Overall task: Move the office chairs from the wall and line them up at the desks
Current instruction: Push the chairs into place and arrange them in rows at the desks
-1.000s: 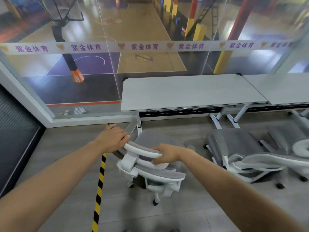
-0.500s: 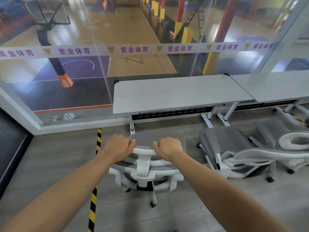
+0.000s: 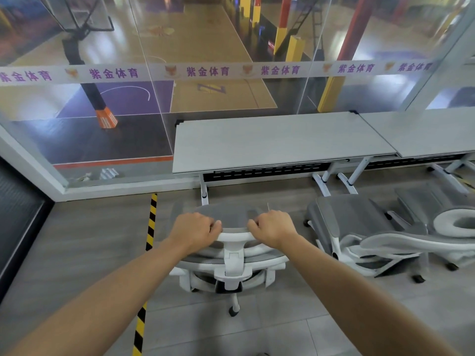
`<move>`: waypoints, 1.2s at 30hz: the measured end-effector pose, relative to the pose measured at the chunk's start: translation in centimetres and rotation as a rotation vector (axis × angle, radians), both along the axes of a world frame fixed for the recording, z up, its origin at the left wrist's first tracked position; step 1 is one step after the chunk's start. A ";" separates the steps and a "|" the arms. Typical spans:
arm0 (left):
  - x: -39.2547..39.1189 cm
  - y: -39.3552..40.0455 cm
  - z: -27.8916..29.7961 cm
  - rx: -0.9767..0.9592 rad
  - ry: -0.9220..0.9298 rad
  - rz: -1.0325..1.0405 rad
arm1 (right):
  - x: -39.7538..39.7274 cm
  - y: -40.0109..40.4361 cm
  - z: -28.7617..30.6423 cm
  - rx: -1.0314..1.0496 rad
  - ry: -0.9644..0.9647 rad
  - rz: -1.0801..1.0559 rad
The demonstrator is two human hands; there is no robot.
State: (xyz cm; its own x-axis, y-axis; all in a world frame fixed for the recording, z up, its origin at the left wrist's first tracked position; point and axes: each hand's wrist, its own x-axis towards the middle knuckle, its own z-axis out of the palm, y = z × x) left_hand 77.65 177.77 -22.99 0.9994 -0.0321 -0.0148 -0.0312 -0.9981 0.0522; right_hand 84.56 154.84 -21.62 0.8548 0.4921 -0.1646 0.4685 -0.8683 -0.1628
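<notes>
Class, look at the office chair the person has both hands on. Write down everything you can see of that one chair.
The held office chair is seen from behind and above, facing the left desk. It has a white plastic frame, grey mesh back and seat, and a white spine bracket down its back. One white leg with a black caster shows beneath, on the grey floor. The left hand and right hand each grip its top rail. It stands upright, short of the desk's edge.

Grey tile floor (image 3: 84, 242), glass wall (image 3: 231, 47), yellow-black floor tape (image 3: 151, 222).
</notes>
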 end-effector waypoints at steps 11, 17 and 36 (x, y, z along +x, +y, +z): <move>0.3 -4.8 0.0 0.011 -0.027 0.058 | 1.2 -4.3 0.1 -0.031 0.008 0.051; -0.1 -6.5 0.2 0.024 -0.003 0.077 | 1.6 -5.9 0.0 -0.034 -0.006 0.079; -0.8 -7.2 -0.1 -0.002 -0.055 0.093 | 0.6 -6.7 -0.2 -0.018 -0.017 0.069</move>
State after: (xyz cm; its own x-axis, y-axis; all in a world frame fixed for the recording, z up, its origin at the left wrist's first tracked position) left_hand 76.85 170.59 -23.12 0.9974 0.0605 0.0403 0.0583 -0.9968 0.0545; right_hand 85.18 148.13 -21.77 0.8215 0.5473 -0.1596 0.5302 -0.8364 -0.1390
